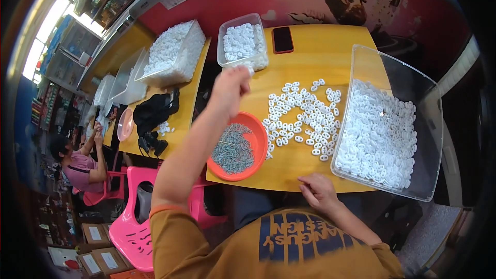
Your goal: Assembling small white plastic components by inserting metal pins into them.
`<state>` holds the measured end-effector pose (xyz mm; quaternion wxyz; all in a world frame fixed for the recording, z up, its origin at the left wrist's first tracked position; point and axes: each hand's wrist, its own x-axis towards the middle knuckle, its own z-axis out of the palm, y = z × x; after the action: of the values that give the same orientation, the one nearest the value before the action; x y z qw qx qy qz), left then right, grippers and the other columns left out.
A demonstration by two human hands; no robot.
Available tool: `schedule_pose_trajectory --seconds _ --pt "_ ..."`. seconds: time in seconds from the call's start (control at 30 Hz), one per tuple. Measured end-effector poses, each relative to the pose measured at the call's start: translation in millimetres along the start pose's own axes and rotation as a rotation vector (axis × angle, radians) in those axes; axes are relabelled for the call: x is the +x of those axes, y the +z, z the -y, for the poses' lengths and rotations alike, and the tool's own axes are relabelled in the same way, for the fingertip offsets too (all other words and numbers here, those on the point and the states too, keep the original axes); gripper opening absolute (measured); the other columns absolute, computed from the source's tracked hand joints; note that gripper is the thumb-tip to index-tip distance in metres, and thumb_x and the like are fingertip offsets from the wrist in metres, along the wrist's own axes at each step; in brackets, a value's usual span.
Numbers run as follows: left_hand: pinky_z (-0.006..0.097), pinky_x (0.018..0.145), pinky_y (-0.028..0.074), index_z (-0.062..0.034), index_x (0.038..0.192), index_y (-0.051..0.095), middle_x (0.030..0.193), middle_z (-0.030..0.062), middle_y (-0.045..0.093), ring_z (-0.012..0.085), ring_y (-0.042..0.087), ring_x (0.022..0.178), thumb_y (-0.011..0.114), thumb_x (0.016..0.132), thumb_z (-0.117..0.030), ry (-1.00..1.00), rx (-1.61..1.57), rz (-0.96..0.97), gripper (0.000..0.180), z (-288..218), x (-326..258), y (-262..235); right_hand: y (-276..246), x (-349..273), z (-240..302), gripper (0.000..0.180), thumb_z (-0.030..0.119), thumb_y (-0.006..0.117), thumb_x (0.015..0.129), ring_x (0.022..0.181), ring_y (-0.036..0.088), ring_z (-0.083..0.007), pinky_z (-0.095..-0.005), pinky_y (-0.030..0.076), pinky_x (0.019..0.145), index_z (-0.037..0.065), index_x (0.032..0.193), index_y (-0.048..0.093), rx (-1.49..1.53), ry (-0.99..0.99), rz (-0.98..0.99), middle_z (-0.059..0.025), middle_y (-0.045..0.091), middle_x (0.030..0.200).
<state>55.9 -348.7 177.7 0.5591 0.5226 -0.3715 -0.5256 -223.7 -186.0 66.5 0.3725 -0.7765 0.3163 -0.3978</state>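
My left hand (231, 89) is closed and raised over the table's left part, just in front of a clear plastic box (219, 51) of white plastic pieces. A small white plastic piece (251, 71) shows at its fingertips. Below that forearm sits an orange-red bowl (257, 124) holding many grey metal screws (232, 150). Loose white two-hole plastic pieces (310, 111) lie spread over the middle of the yellow table (315, 51). At the near table edge rests my right hand (319, 192), fingers curled in; whether anything is in them is hidden.
A large clear bin (436, 124) of white pieces stands on the right. A phone (282, 40) lies at the back. On the left table are another full bin (199, 46) and a black bag (155, 111). A pink chair (132, 227) and a seated person (85, 168) are farther left.
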Motion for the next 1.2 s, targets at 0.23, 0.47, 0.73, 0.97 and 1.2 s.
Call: schedule_pose_trajectory --seconds 0.23,0.47,0.73,0.97,1.2 --pt "0.024 0.054 0.042 0.0016 0.110 0.049 0.082 0.0054 0.056 0.0098 0.049 0.059 0.057 0.081 -0.007 0.053 0.050 -0.148 0.032 12 1 11 -4 -1 2 0.016 0.006 0.061 0.076 0.062 0.053 -0.0284 -0.0356 0.040 0.055 0.002 0.091 0.061 0.026 0.035 -0.013 -0.0113 0.054 0.068" --pt "0.032 0.074 0.046 -0.0066 0.102 0.058 0.091 0.0084 0.058 0.0231 0.058 0.082 0.055 0.084 -0.012 0.311 0.516 0.721 0.019 33 -175 82 13 -21 -26 0.014 0.007 0.062 0.076 0.072 0.057 -0.0285 -0.0381 0.044 0.064 0.003 0.089 0.061 0.062 -0.011 0.022 -0.0105 0.060 0.077" --pt "0.044 0.054 0.043 -0.0010 0.066 0.056 0.064 0.0181 0.056 0.0371 0.055 0.062 0.055 0.069 -0.023 0.876 0.452 0.799 0.023 87 -269 240 57 31 66 0.021 0.015 0.052 0.088 0.082 0.052 -0.0118 -0.0254 0.043 0.075 0.001 0.103 0.057 0.954 0.701 0.528 -0.0045 0.056 0.088" --pt "0.044 0.061 0.045 0.0008 0.085 0.054 0.078 0.0223 0.057 0.0393 0.055 0.073 0.045 0.084 -0.023 1.245 0.973 0.746 0.025 30 -301 239 90 49 97 0.020 0.021 0.052 0.090 0.081 0.052 -0.0086 -0.0239 0.044 0.075 0.002 0.097 0.054 1.132 0.912 0.853 -0.0028 0.056 0.087" --pt "0.043 0.065 0.046 0.0023 0.092 0.055 0.084 0.0243 0.058 0.0383 0.056 0.077 0.042 0.090 -0.022 1.352 0.874 0.786 0.028 5 -305 215 111 23 83 0.018 0.021 0.052 0.090 0.078 0.052 -0.0076 -0.0227 0.044 0.071 0.003 0.093 0.053 1.159 0.956 0.866 -0.0023 0.056 0.086"
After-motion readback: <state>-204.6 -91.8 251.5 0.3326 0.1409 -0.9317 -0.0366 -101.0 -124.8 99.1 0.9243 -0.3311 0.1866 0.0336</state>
